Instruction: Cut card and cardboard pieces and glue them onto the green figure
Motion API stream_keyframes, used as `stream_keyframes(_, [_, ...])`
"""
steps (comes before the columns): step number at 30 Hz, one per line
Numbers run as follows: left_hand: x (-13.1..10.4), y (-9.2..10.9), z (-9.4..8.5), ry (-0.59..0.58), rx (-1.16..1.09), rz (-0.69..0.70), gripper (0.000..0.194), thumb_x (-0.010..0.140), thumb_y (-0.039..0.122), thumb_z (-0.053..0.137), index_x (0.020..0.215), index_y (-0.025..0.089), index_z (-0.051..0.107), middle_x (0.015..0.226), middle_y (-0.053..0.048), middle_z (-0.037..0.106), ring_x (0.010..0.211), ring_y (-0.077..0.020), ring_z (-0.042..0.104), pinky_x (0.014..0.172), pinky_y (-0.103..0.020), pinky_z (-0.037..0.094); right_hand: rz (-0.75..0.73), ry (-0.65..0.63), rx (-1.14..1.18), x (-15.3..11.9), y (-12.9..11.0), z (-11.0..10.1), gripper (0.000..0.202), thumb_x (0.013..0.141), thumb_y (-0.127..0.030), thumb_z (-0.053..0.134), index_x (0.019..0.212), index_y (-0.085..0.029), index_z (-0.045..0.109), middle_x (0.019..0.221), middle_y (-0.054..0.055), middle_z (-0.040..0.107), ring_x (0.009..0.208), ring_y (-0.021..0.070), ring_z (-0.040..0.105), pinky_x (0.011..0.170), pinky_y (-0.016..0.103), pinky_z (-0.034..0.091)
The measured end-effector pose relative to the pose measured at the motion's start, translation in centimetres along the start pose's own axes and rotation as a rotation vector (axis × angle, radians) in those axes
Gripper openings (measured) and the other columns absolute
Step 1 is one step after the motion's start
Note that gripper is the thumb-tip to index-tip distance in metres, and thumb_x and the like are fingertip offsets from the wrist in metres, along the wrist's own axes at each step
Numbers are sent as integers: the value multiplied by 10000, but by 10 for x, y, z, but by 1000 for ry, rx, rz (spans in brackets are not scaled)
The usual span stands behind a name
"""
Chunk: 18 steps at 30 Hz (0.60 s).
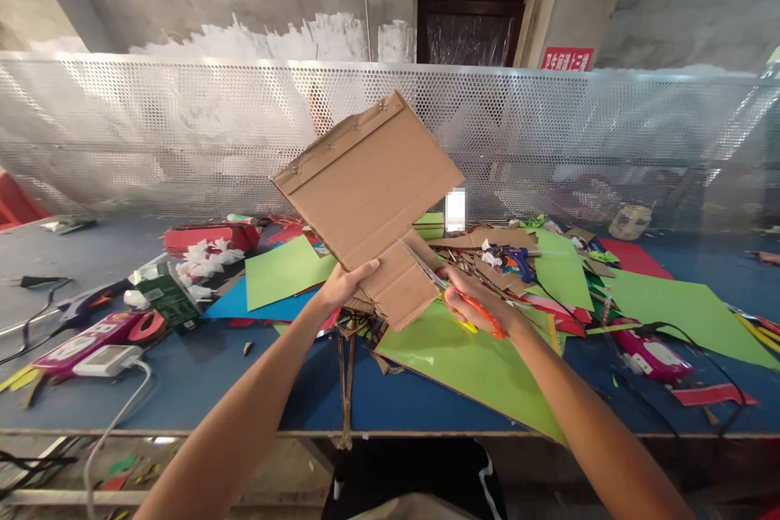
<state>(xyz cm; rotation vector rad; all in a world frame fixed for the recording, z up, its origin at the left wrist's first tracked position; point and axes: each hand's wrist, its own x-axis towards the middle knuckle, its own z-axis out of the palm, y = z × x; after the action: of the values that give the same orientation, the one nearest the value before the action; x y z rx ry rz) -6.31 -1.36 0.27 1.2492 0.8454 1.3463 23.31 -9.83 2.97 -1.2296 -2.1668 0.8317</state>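
Observation:
A large brown cardboard piece [371, 179] is held up in the middle, tilted, with several small metal fasteners along its upper folded edge. My left hand [350, 283] grips its lower left edge, the thumb lying on the front face. My right hand [466, 296] is closed round scissors [481, 313] with orange and yellow handles. Their blades lie at a slit in the cardboard, beside a lower flap [399, 284]. How far the blades are spread is hard to make out. Below the flap, a green sheet [469, 366] rests on the blue table.
Cardboard scraps and a blue glue gun [517, 262] lie behind my right hand. On the left are a dark green box [167, 292], a red case [210, 239] and a white adapter [110, 360] with a cable. A perforated metal screen [183, 130] borders the table's back.

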Motion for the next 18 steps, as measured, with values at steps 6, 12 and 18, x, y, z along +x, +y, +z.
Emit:
stream_keyframes(6, [1, -8, 3, 12, -30, 33, 848, 668, 498, 924, 1385, 153, 630, 1314, -170, 733, 1249, -386, 673, 1057, -525, 577, -12, 9, -112, 4, -3, 1, 688, 996, -799, 308, 1245, -198, 530, 799, 27, 620, 736, 224, 608, 711, 312, 448])
stream_keyframes(12, [3, -14, 3, 49, -28, 65, 841, 673, 493, 922, 1377, 136, 632, 1278, -173, 746, 1225, -390, 685, 1067, -534, 562, 53, 63, -212, 4, -12, 5, 533, 1054, -696, 318, 964, -222, 544, 839, 49, 644, 785, 237, 619, 716, 303, 406])
stream_keyframes(18, [-3, -6, 14, 80, -116, 28, 823, 631, 454, 942, 1324, 131, 638, 1214, -169, 764, 1198, -373, 701, 1054, -523, 569, 20, 81, -213, 6, -13, 4, 549, 1058, -695, 284, 817, -231, 451, 710, 19, 578, 680, 201, 573, 663, 304, 381])
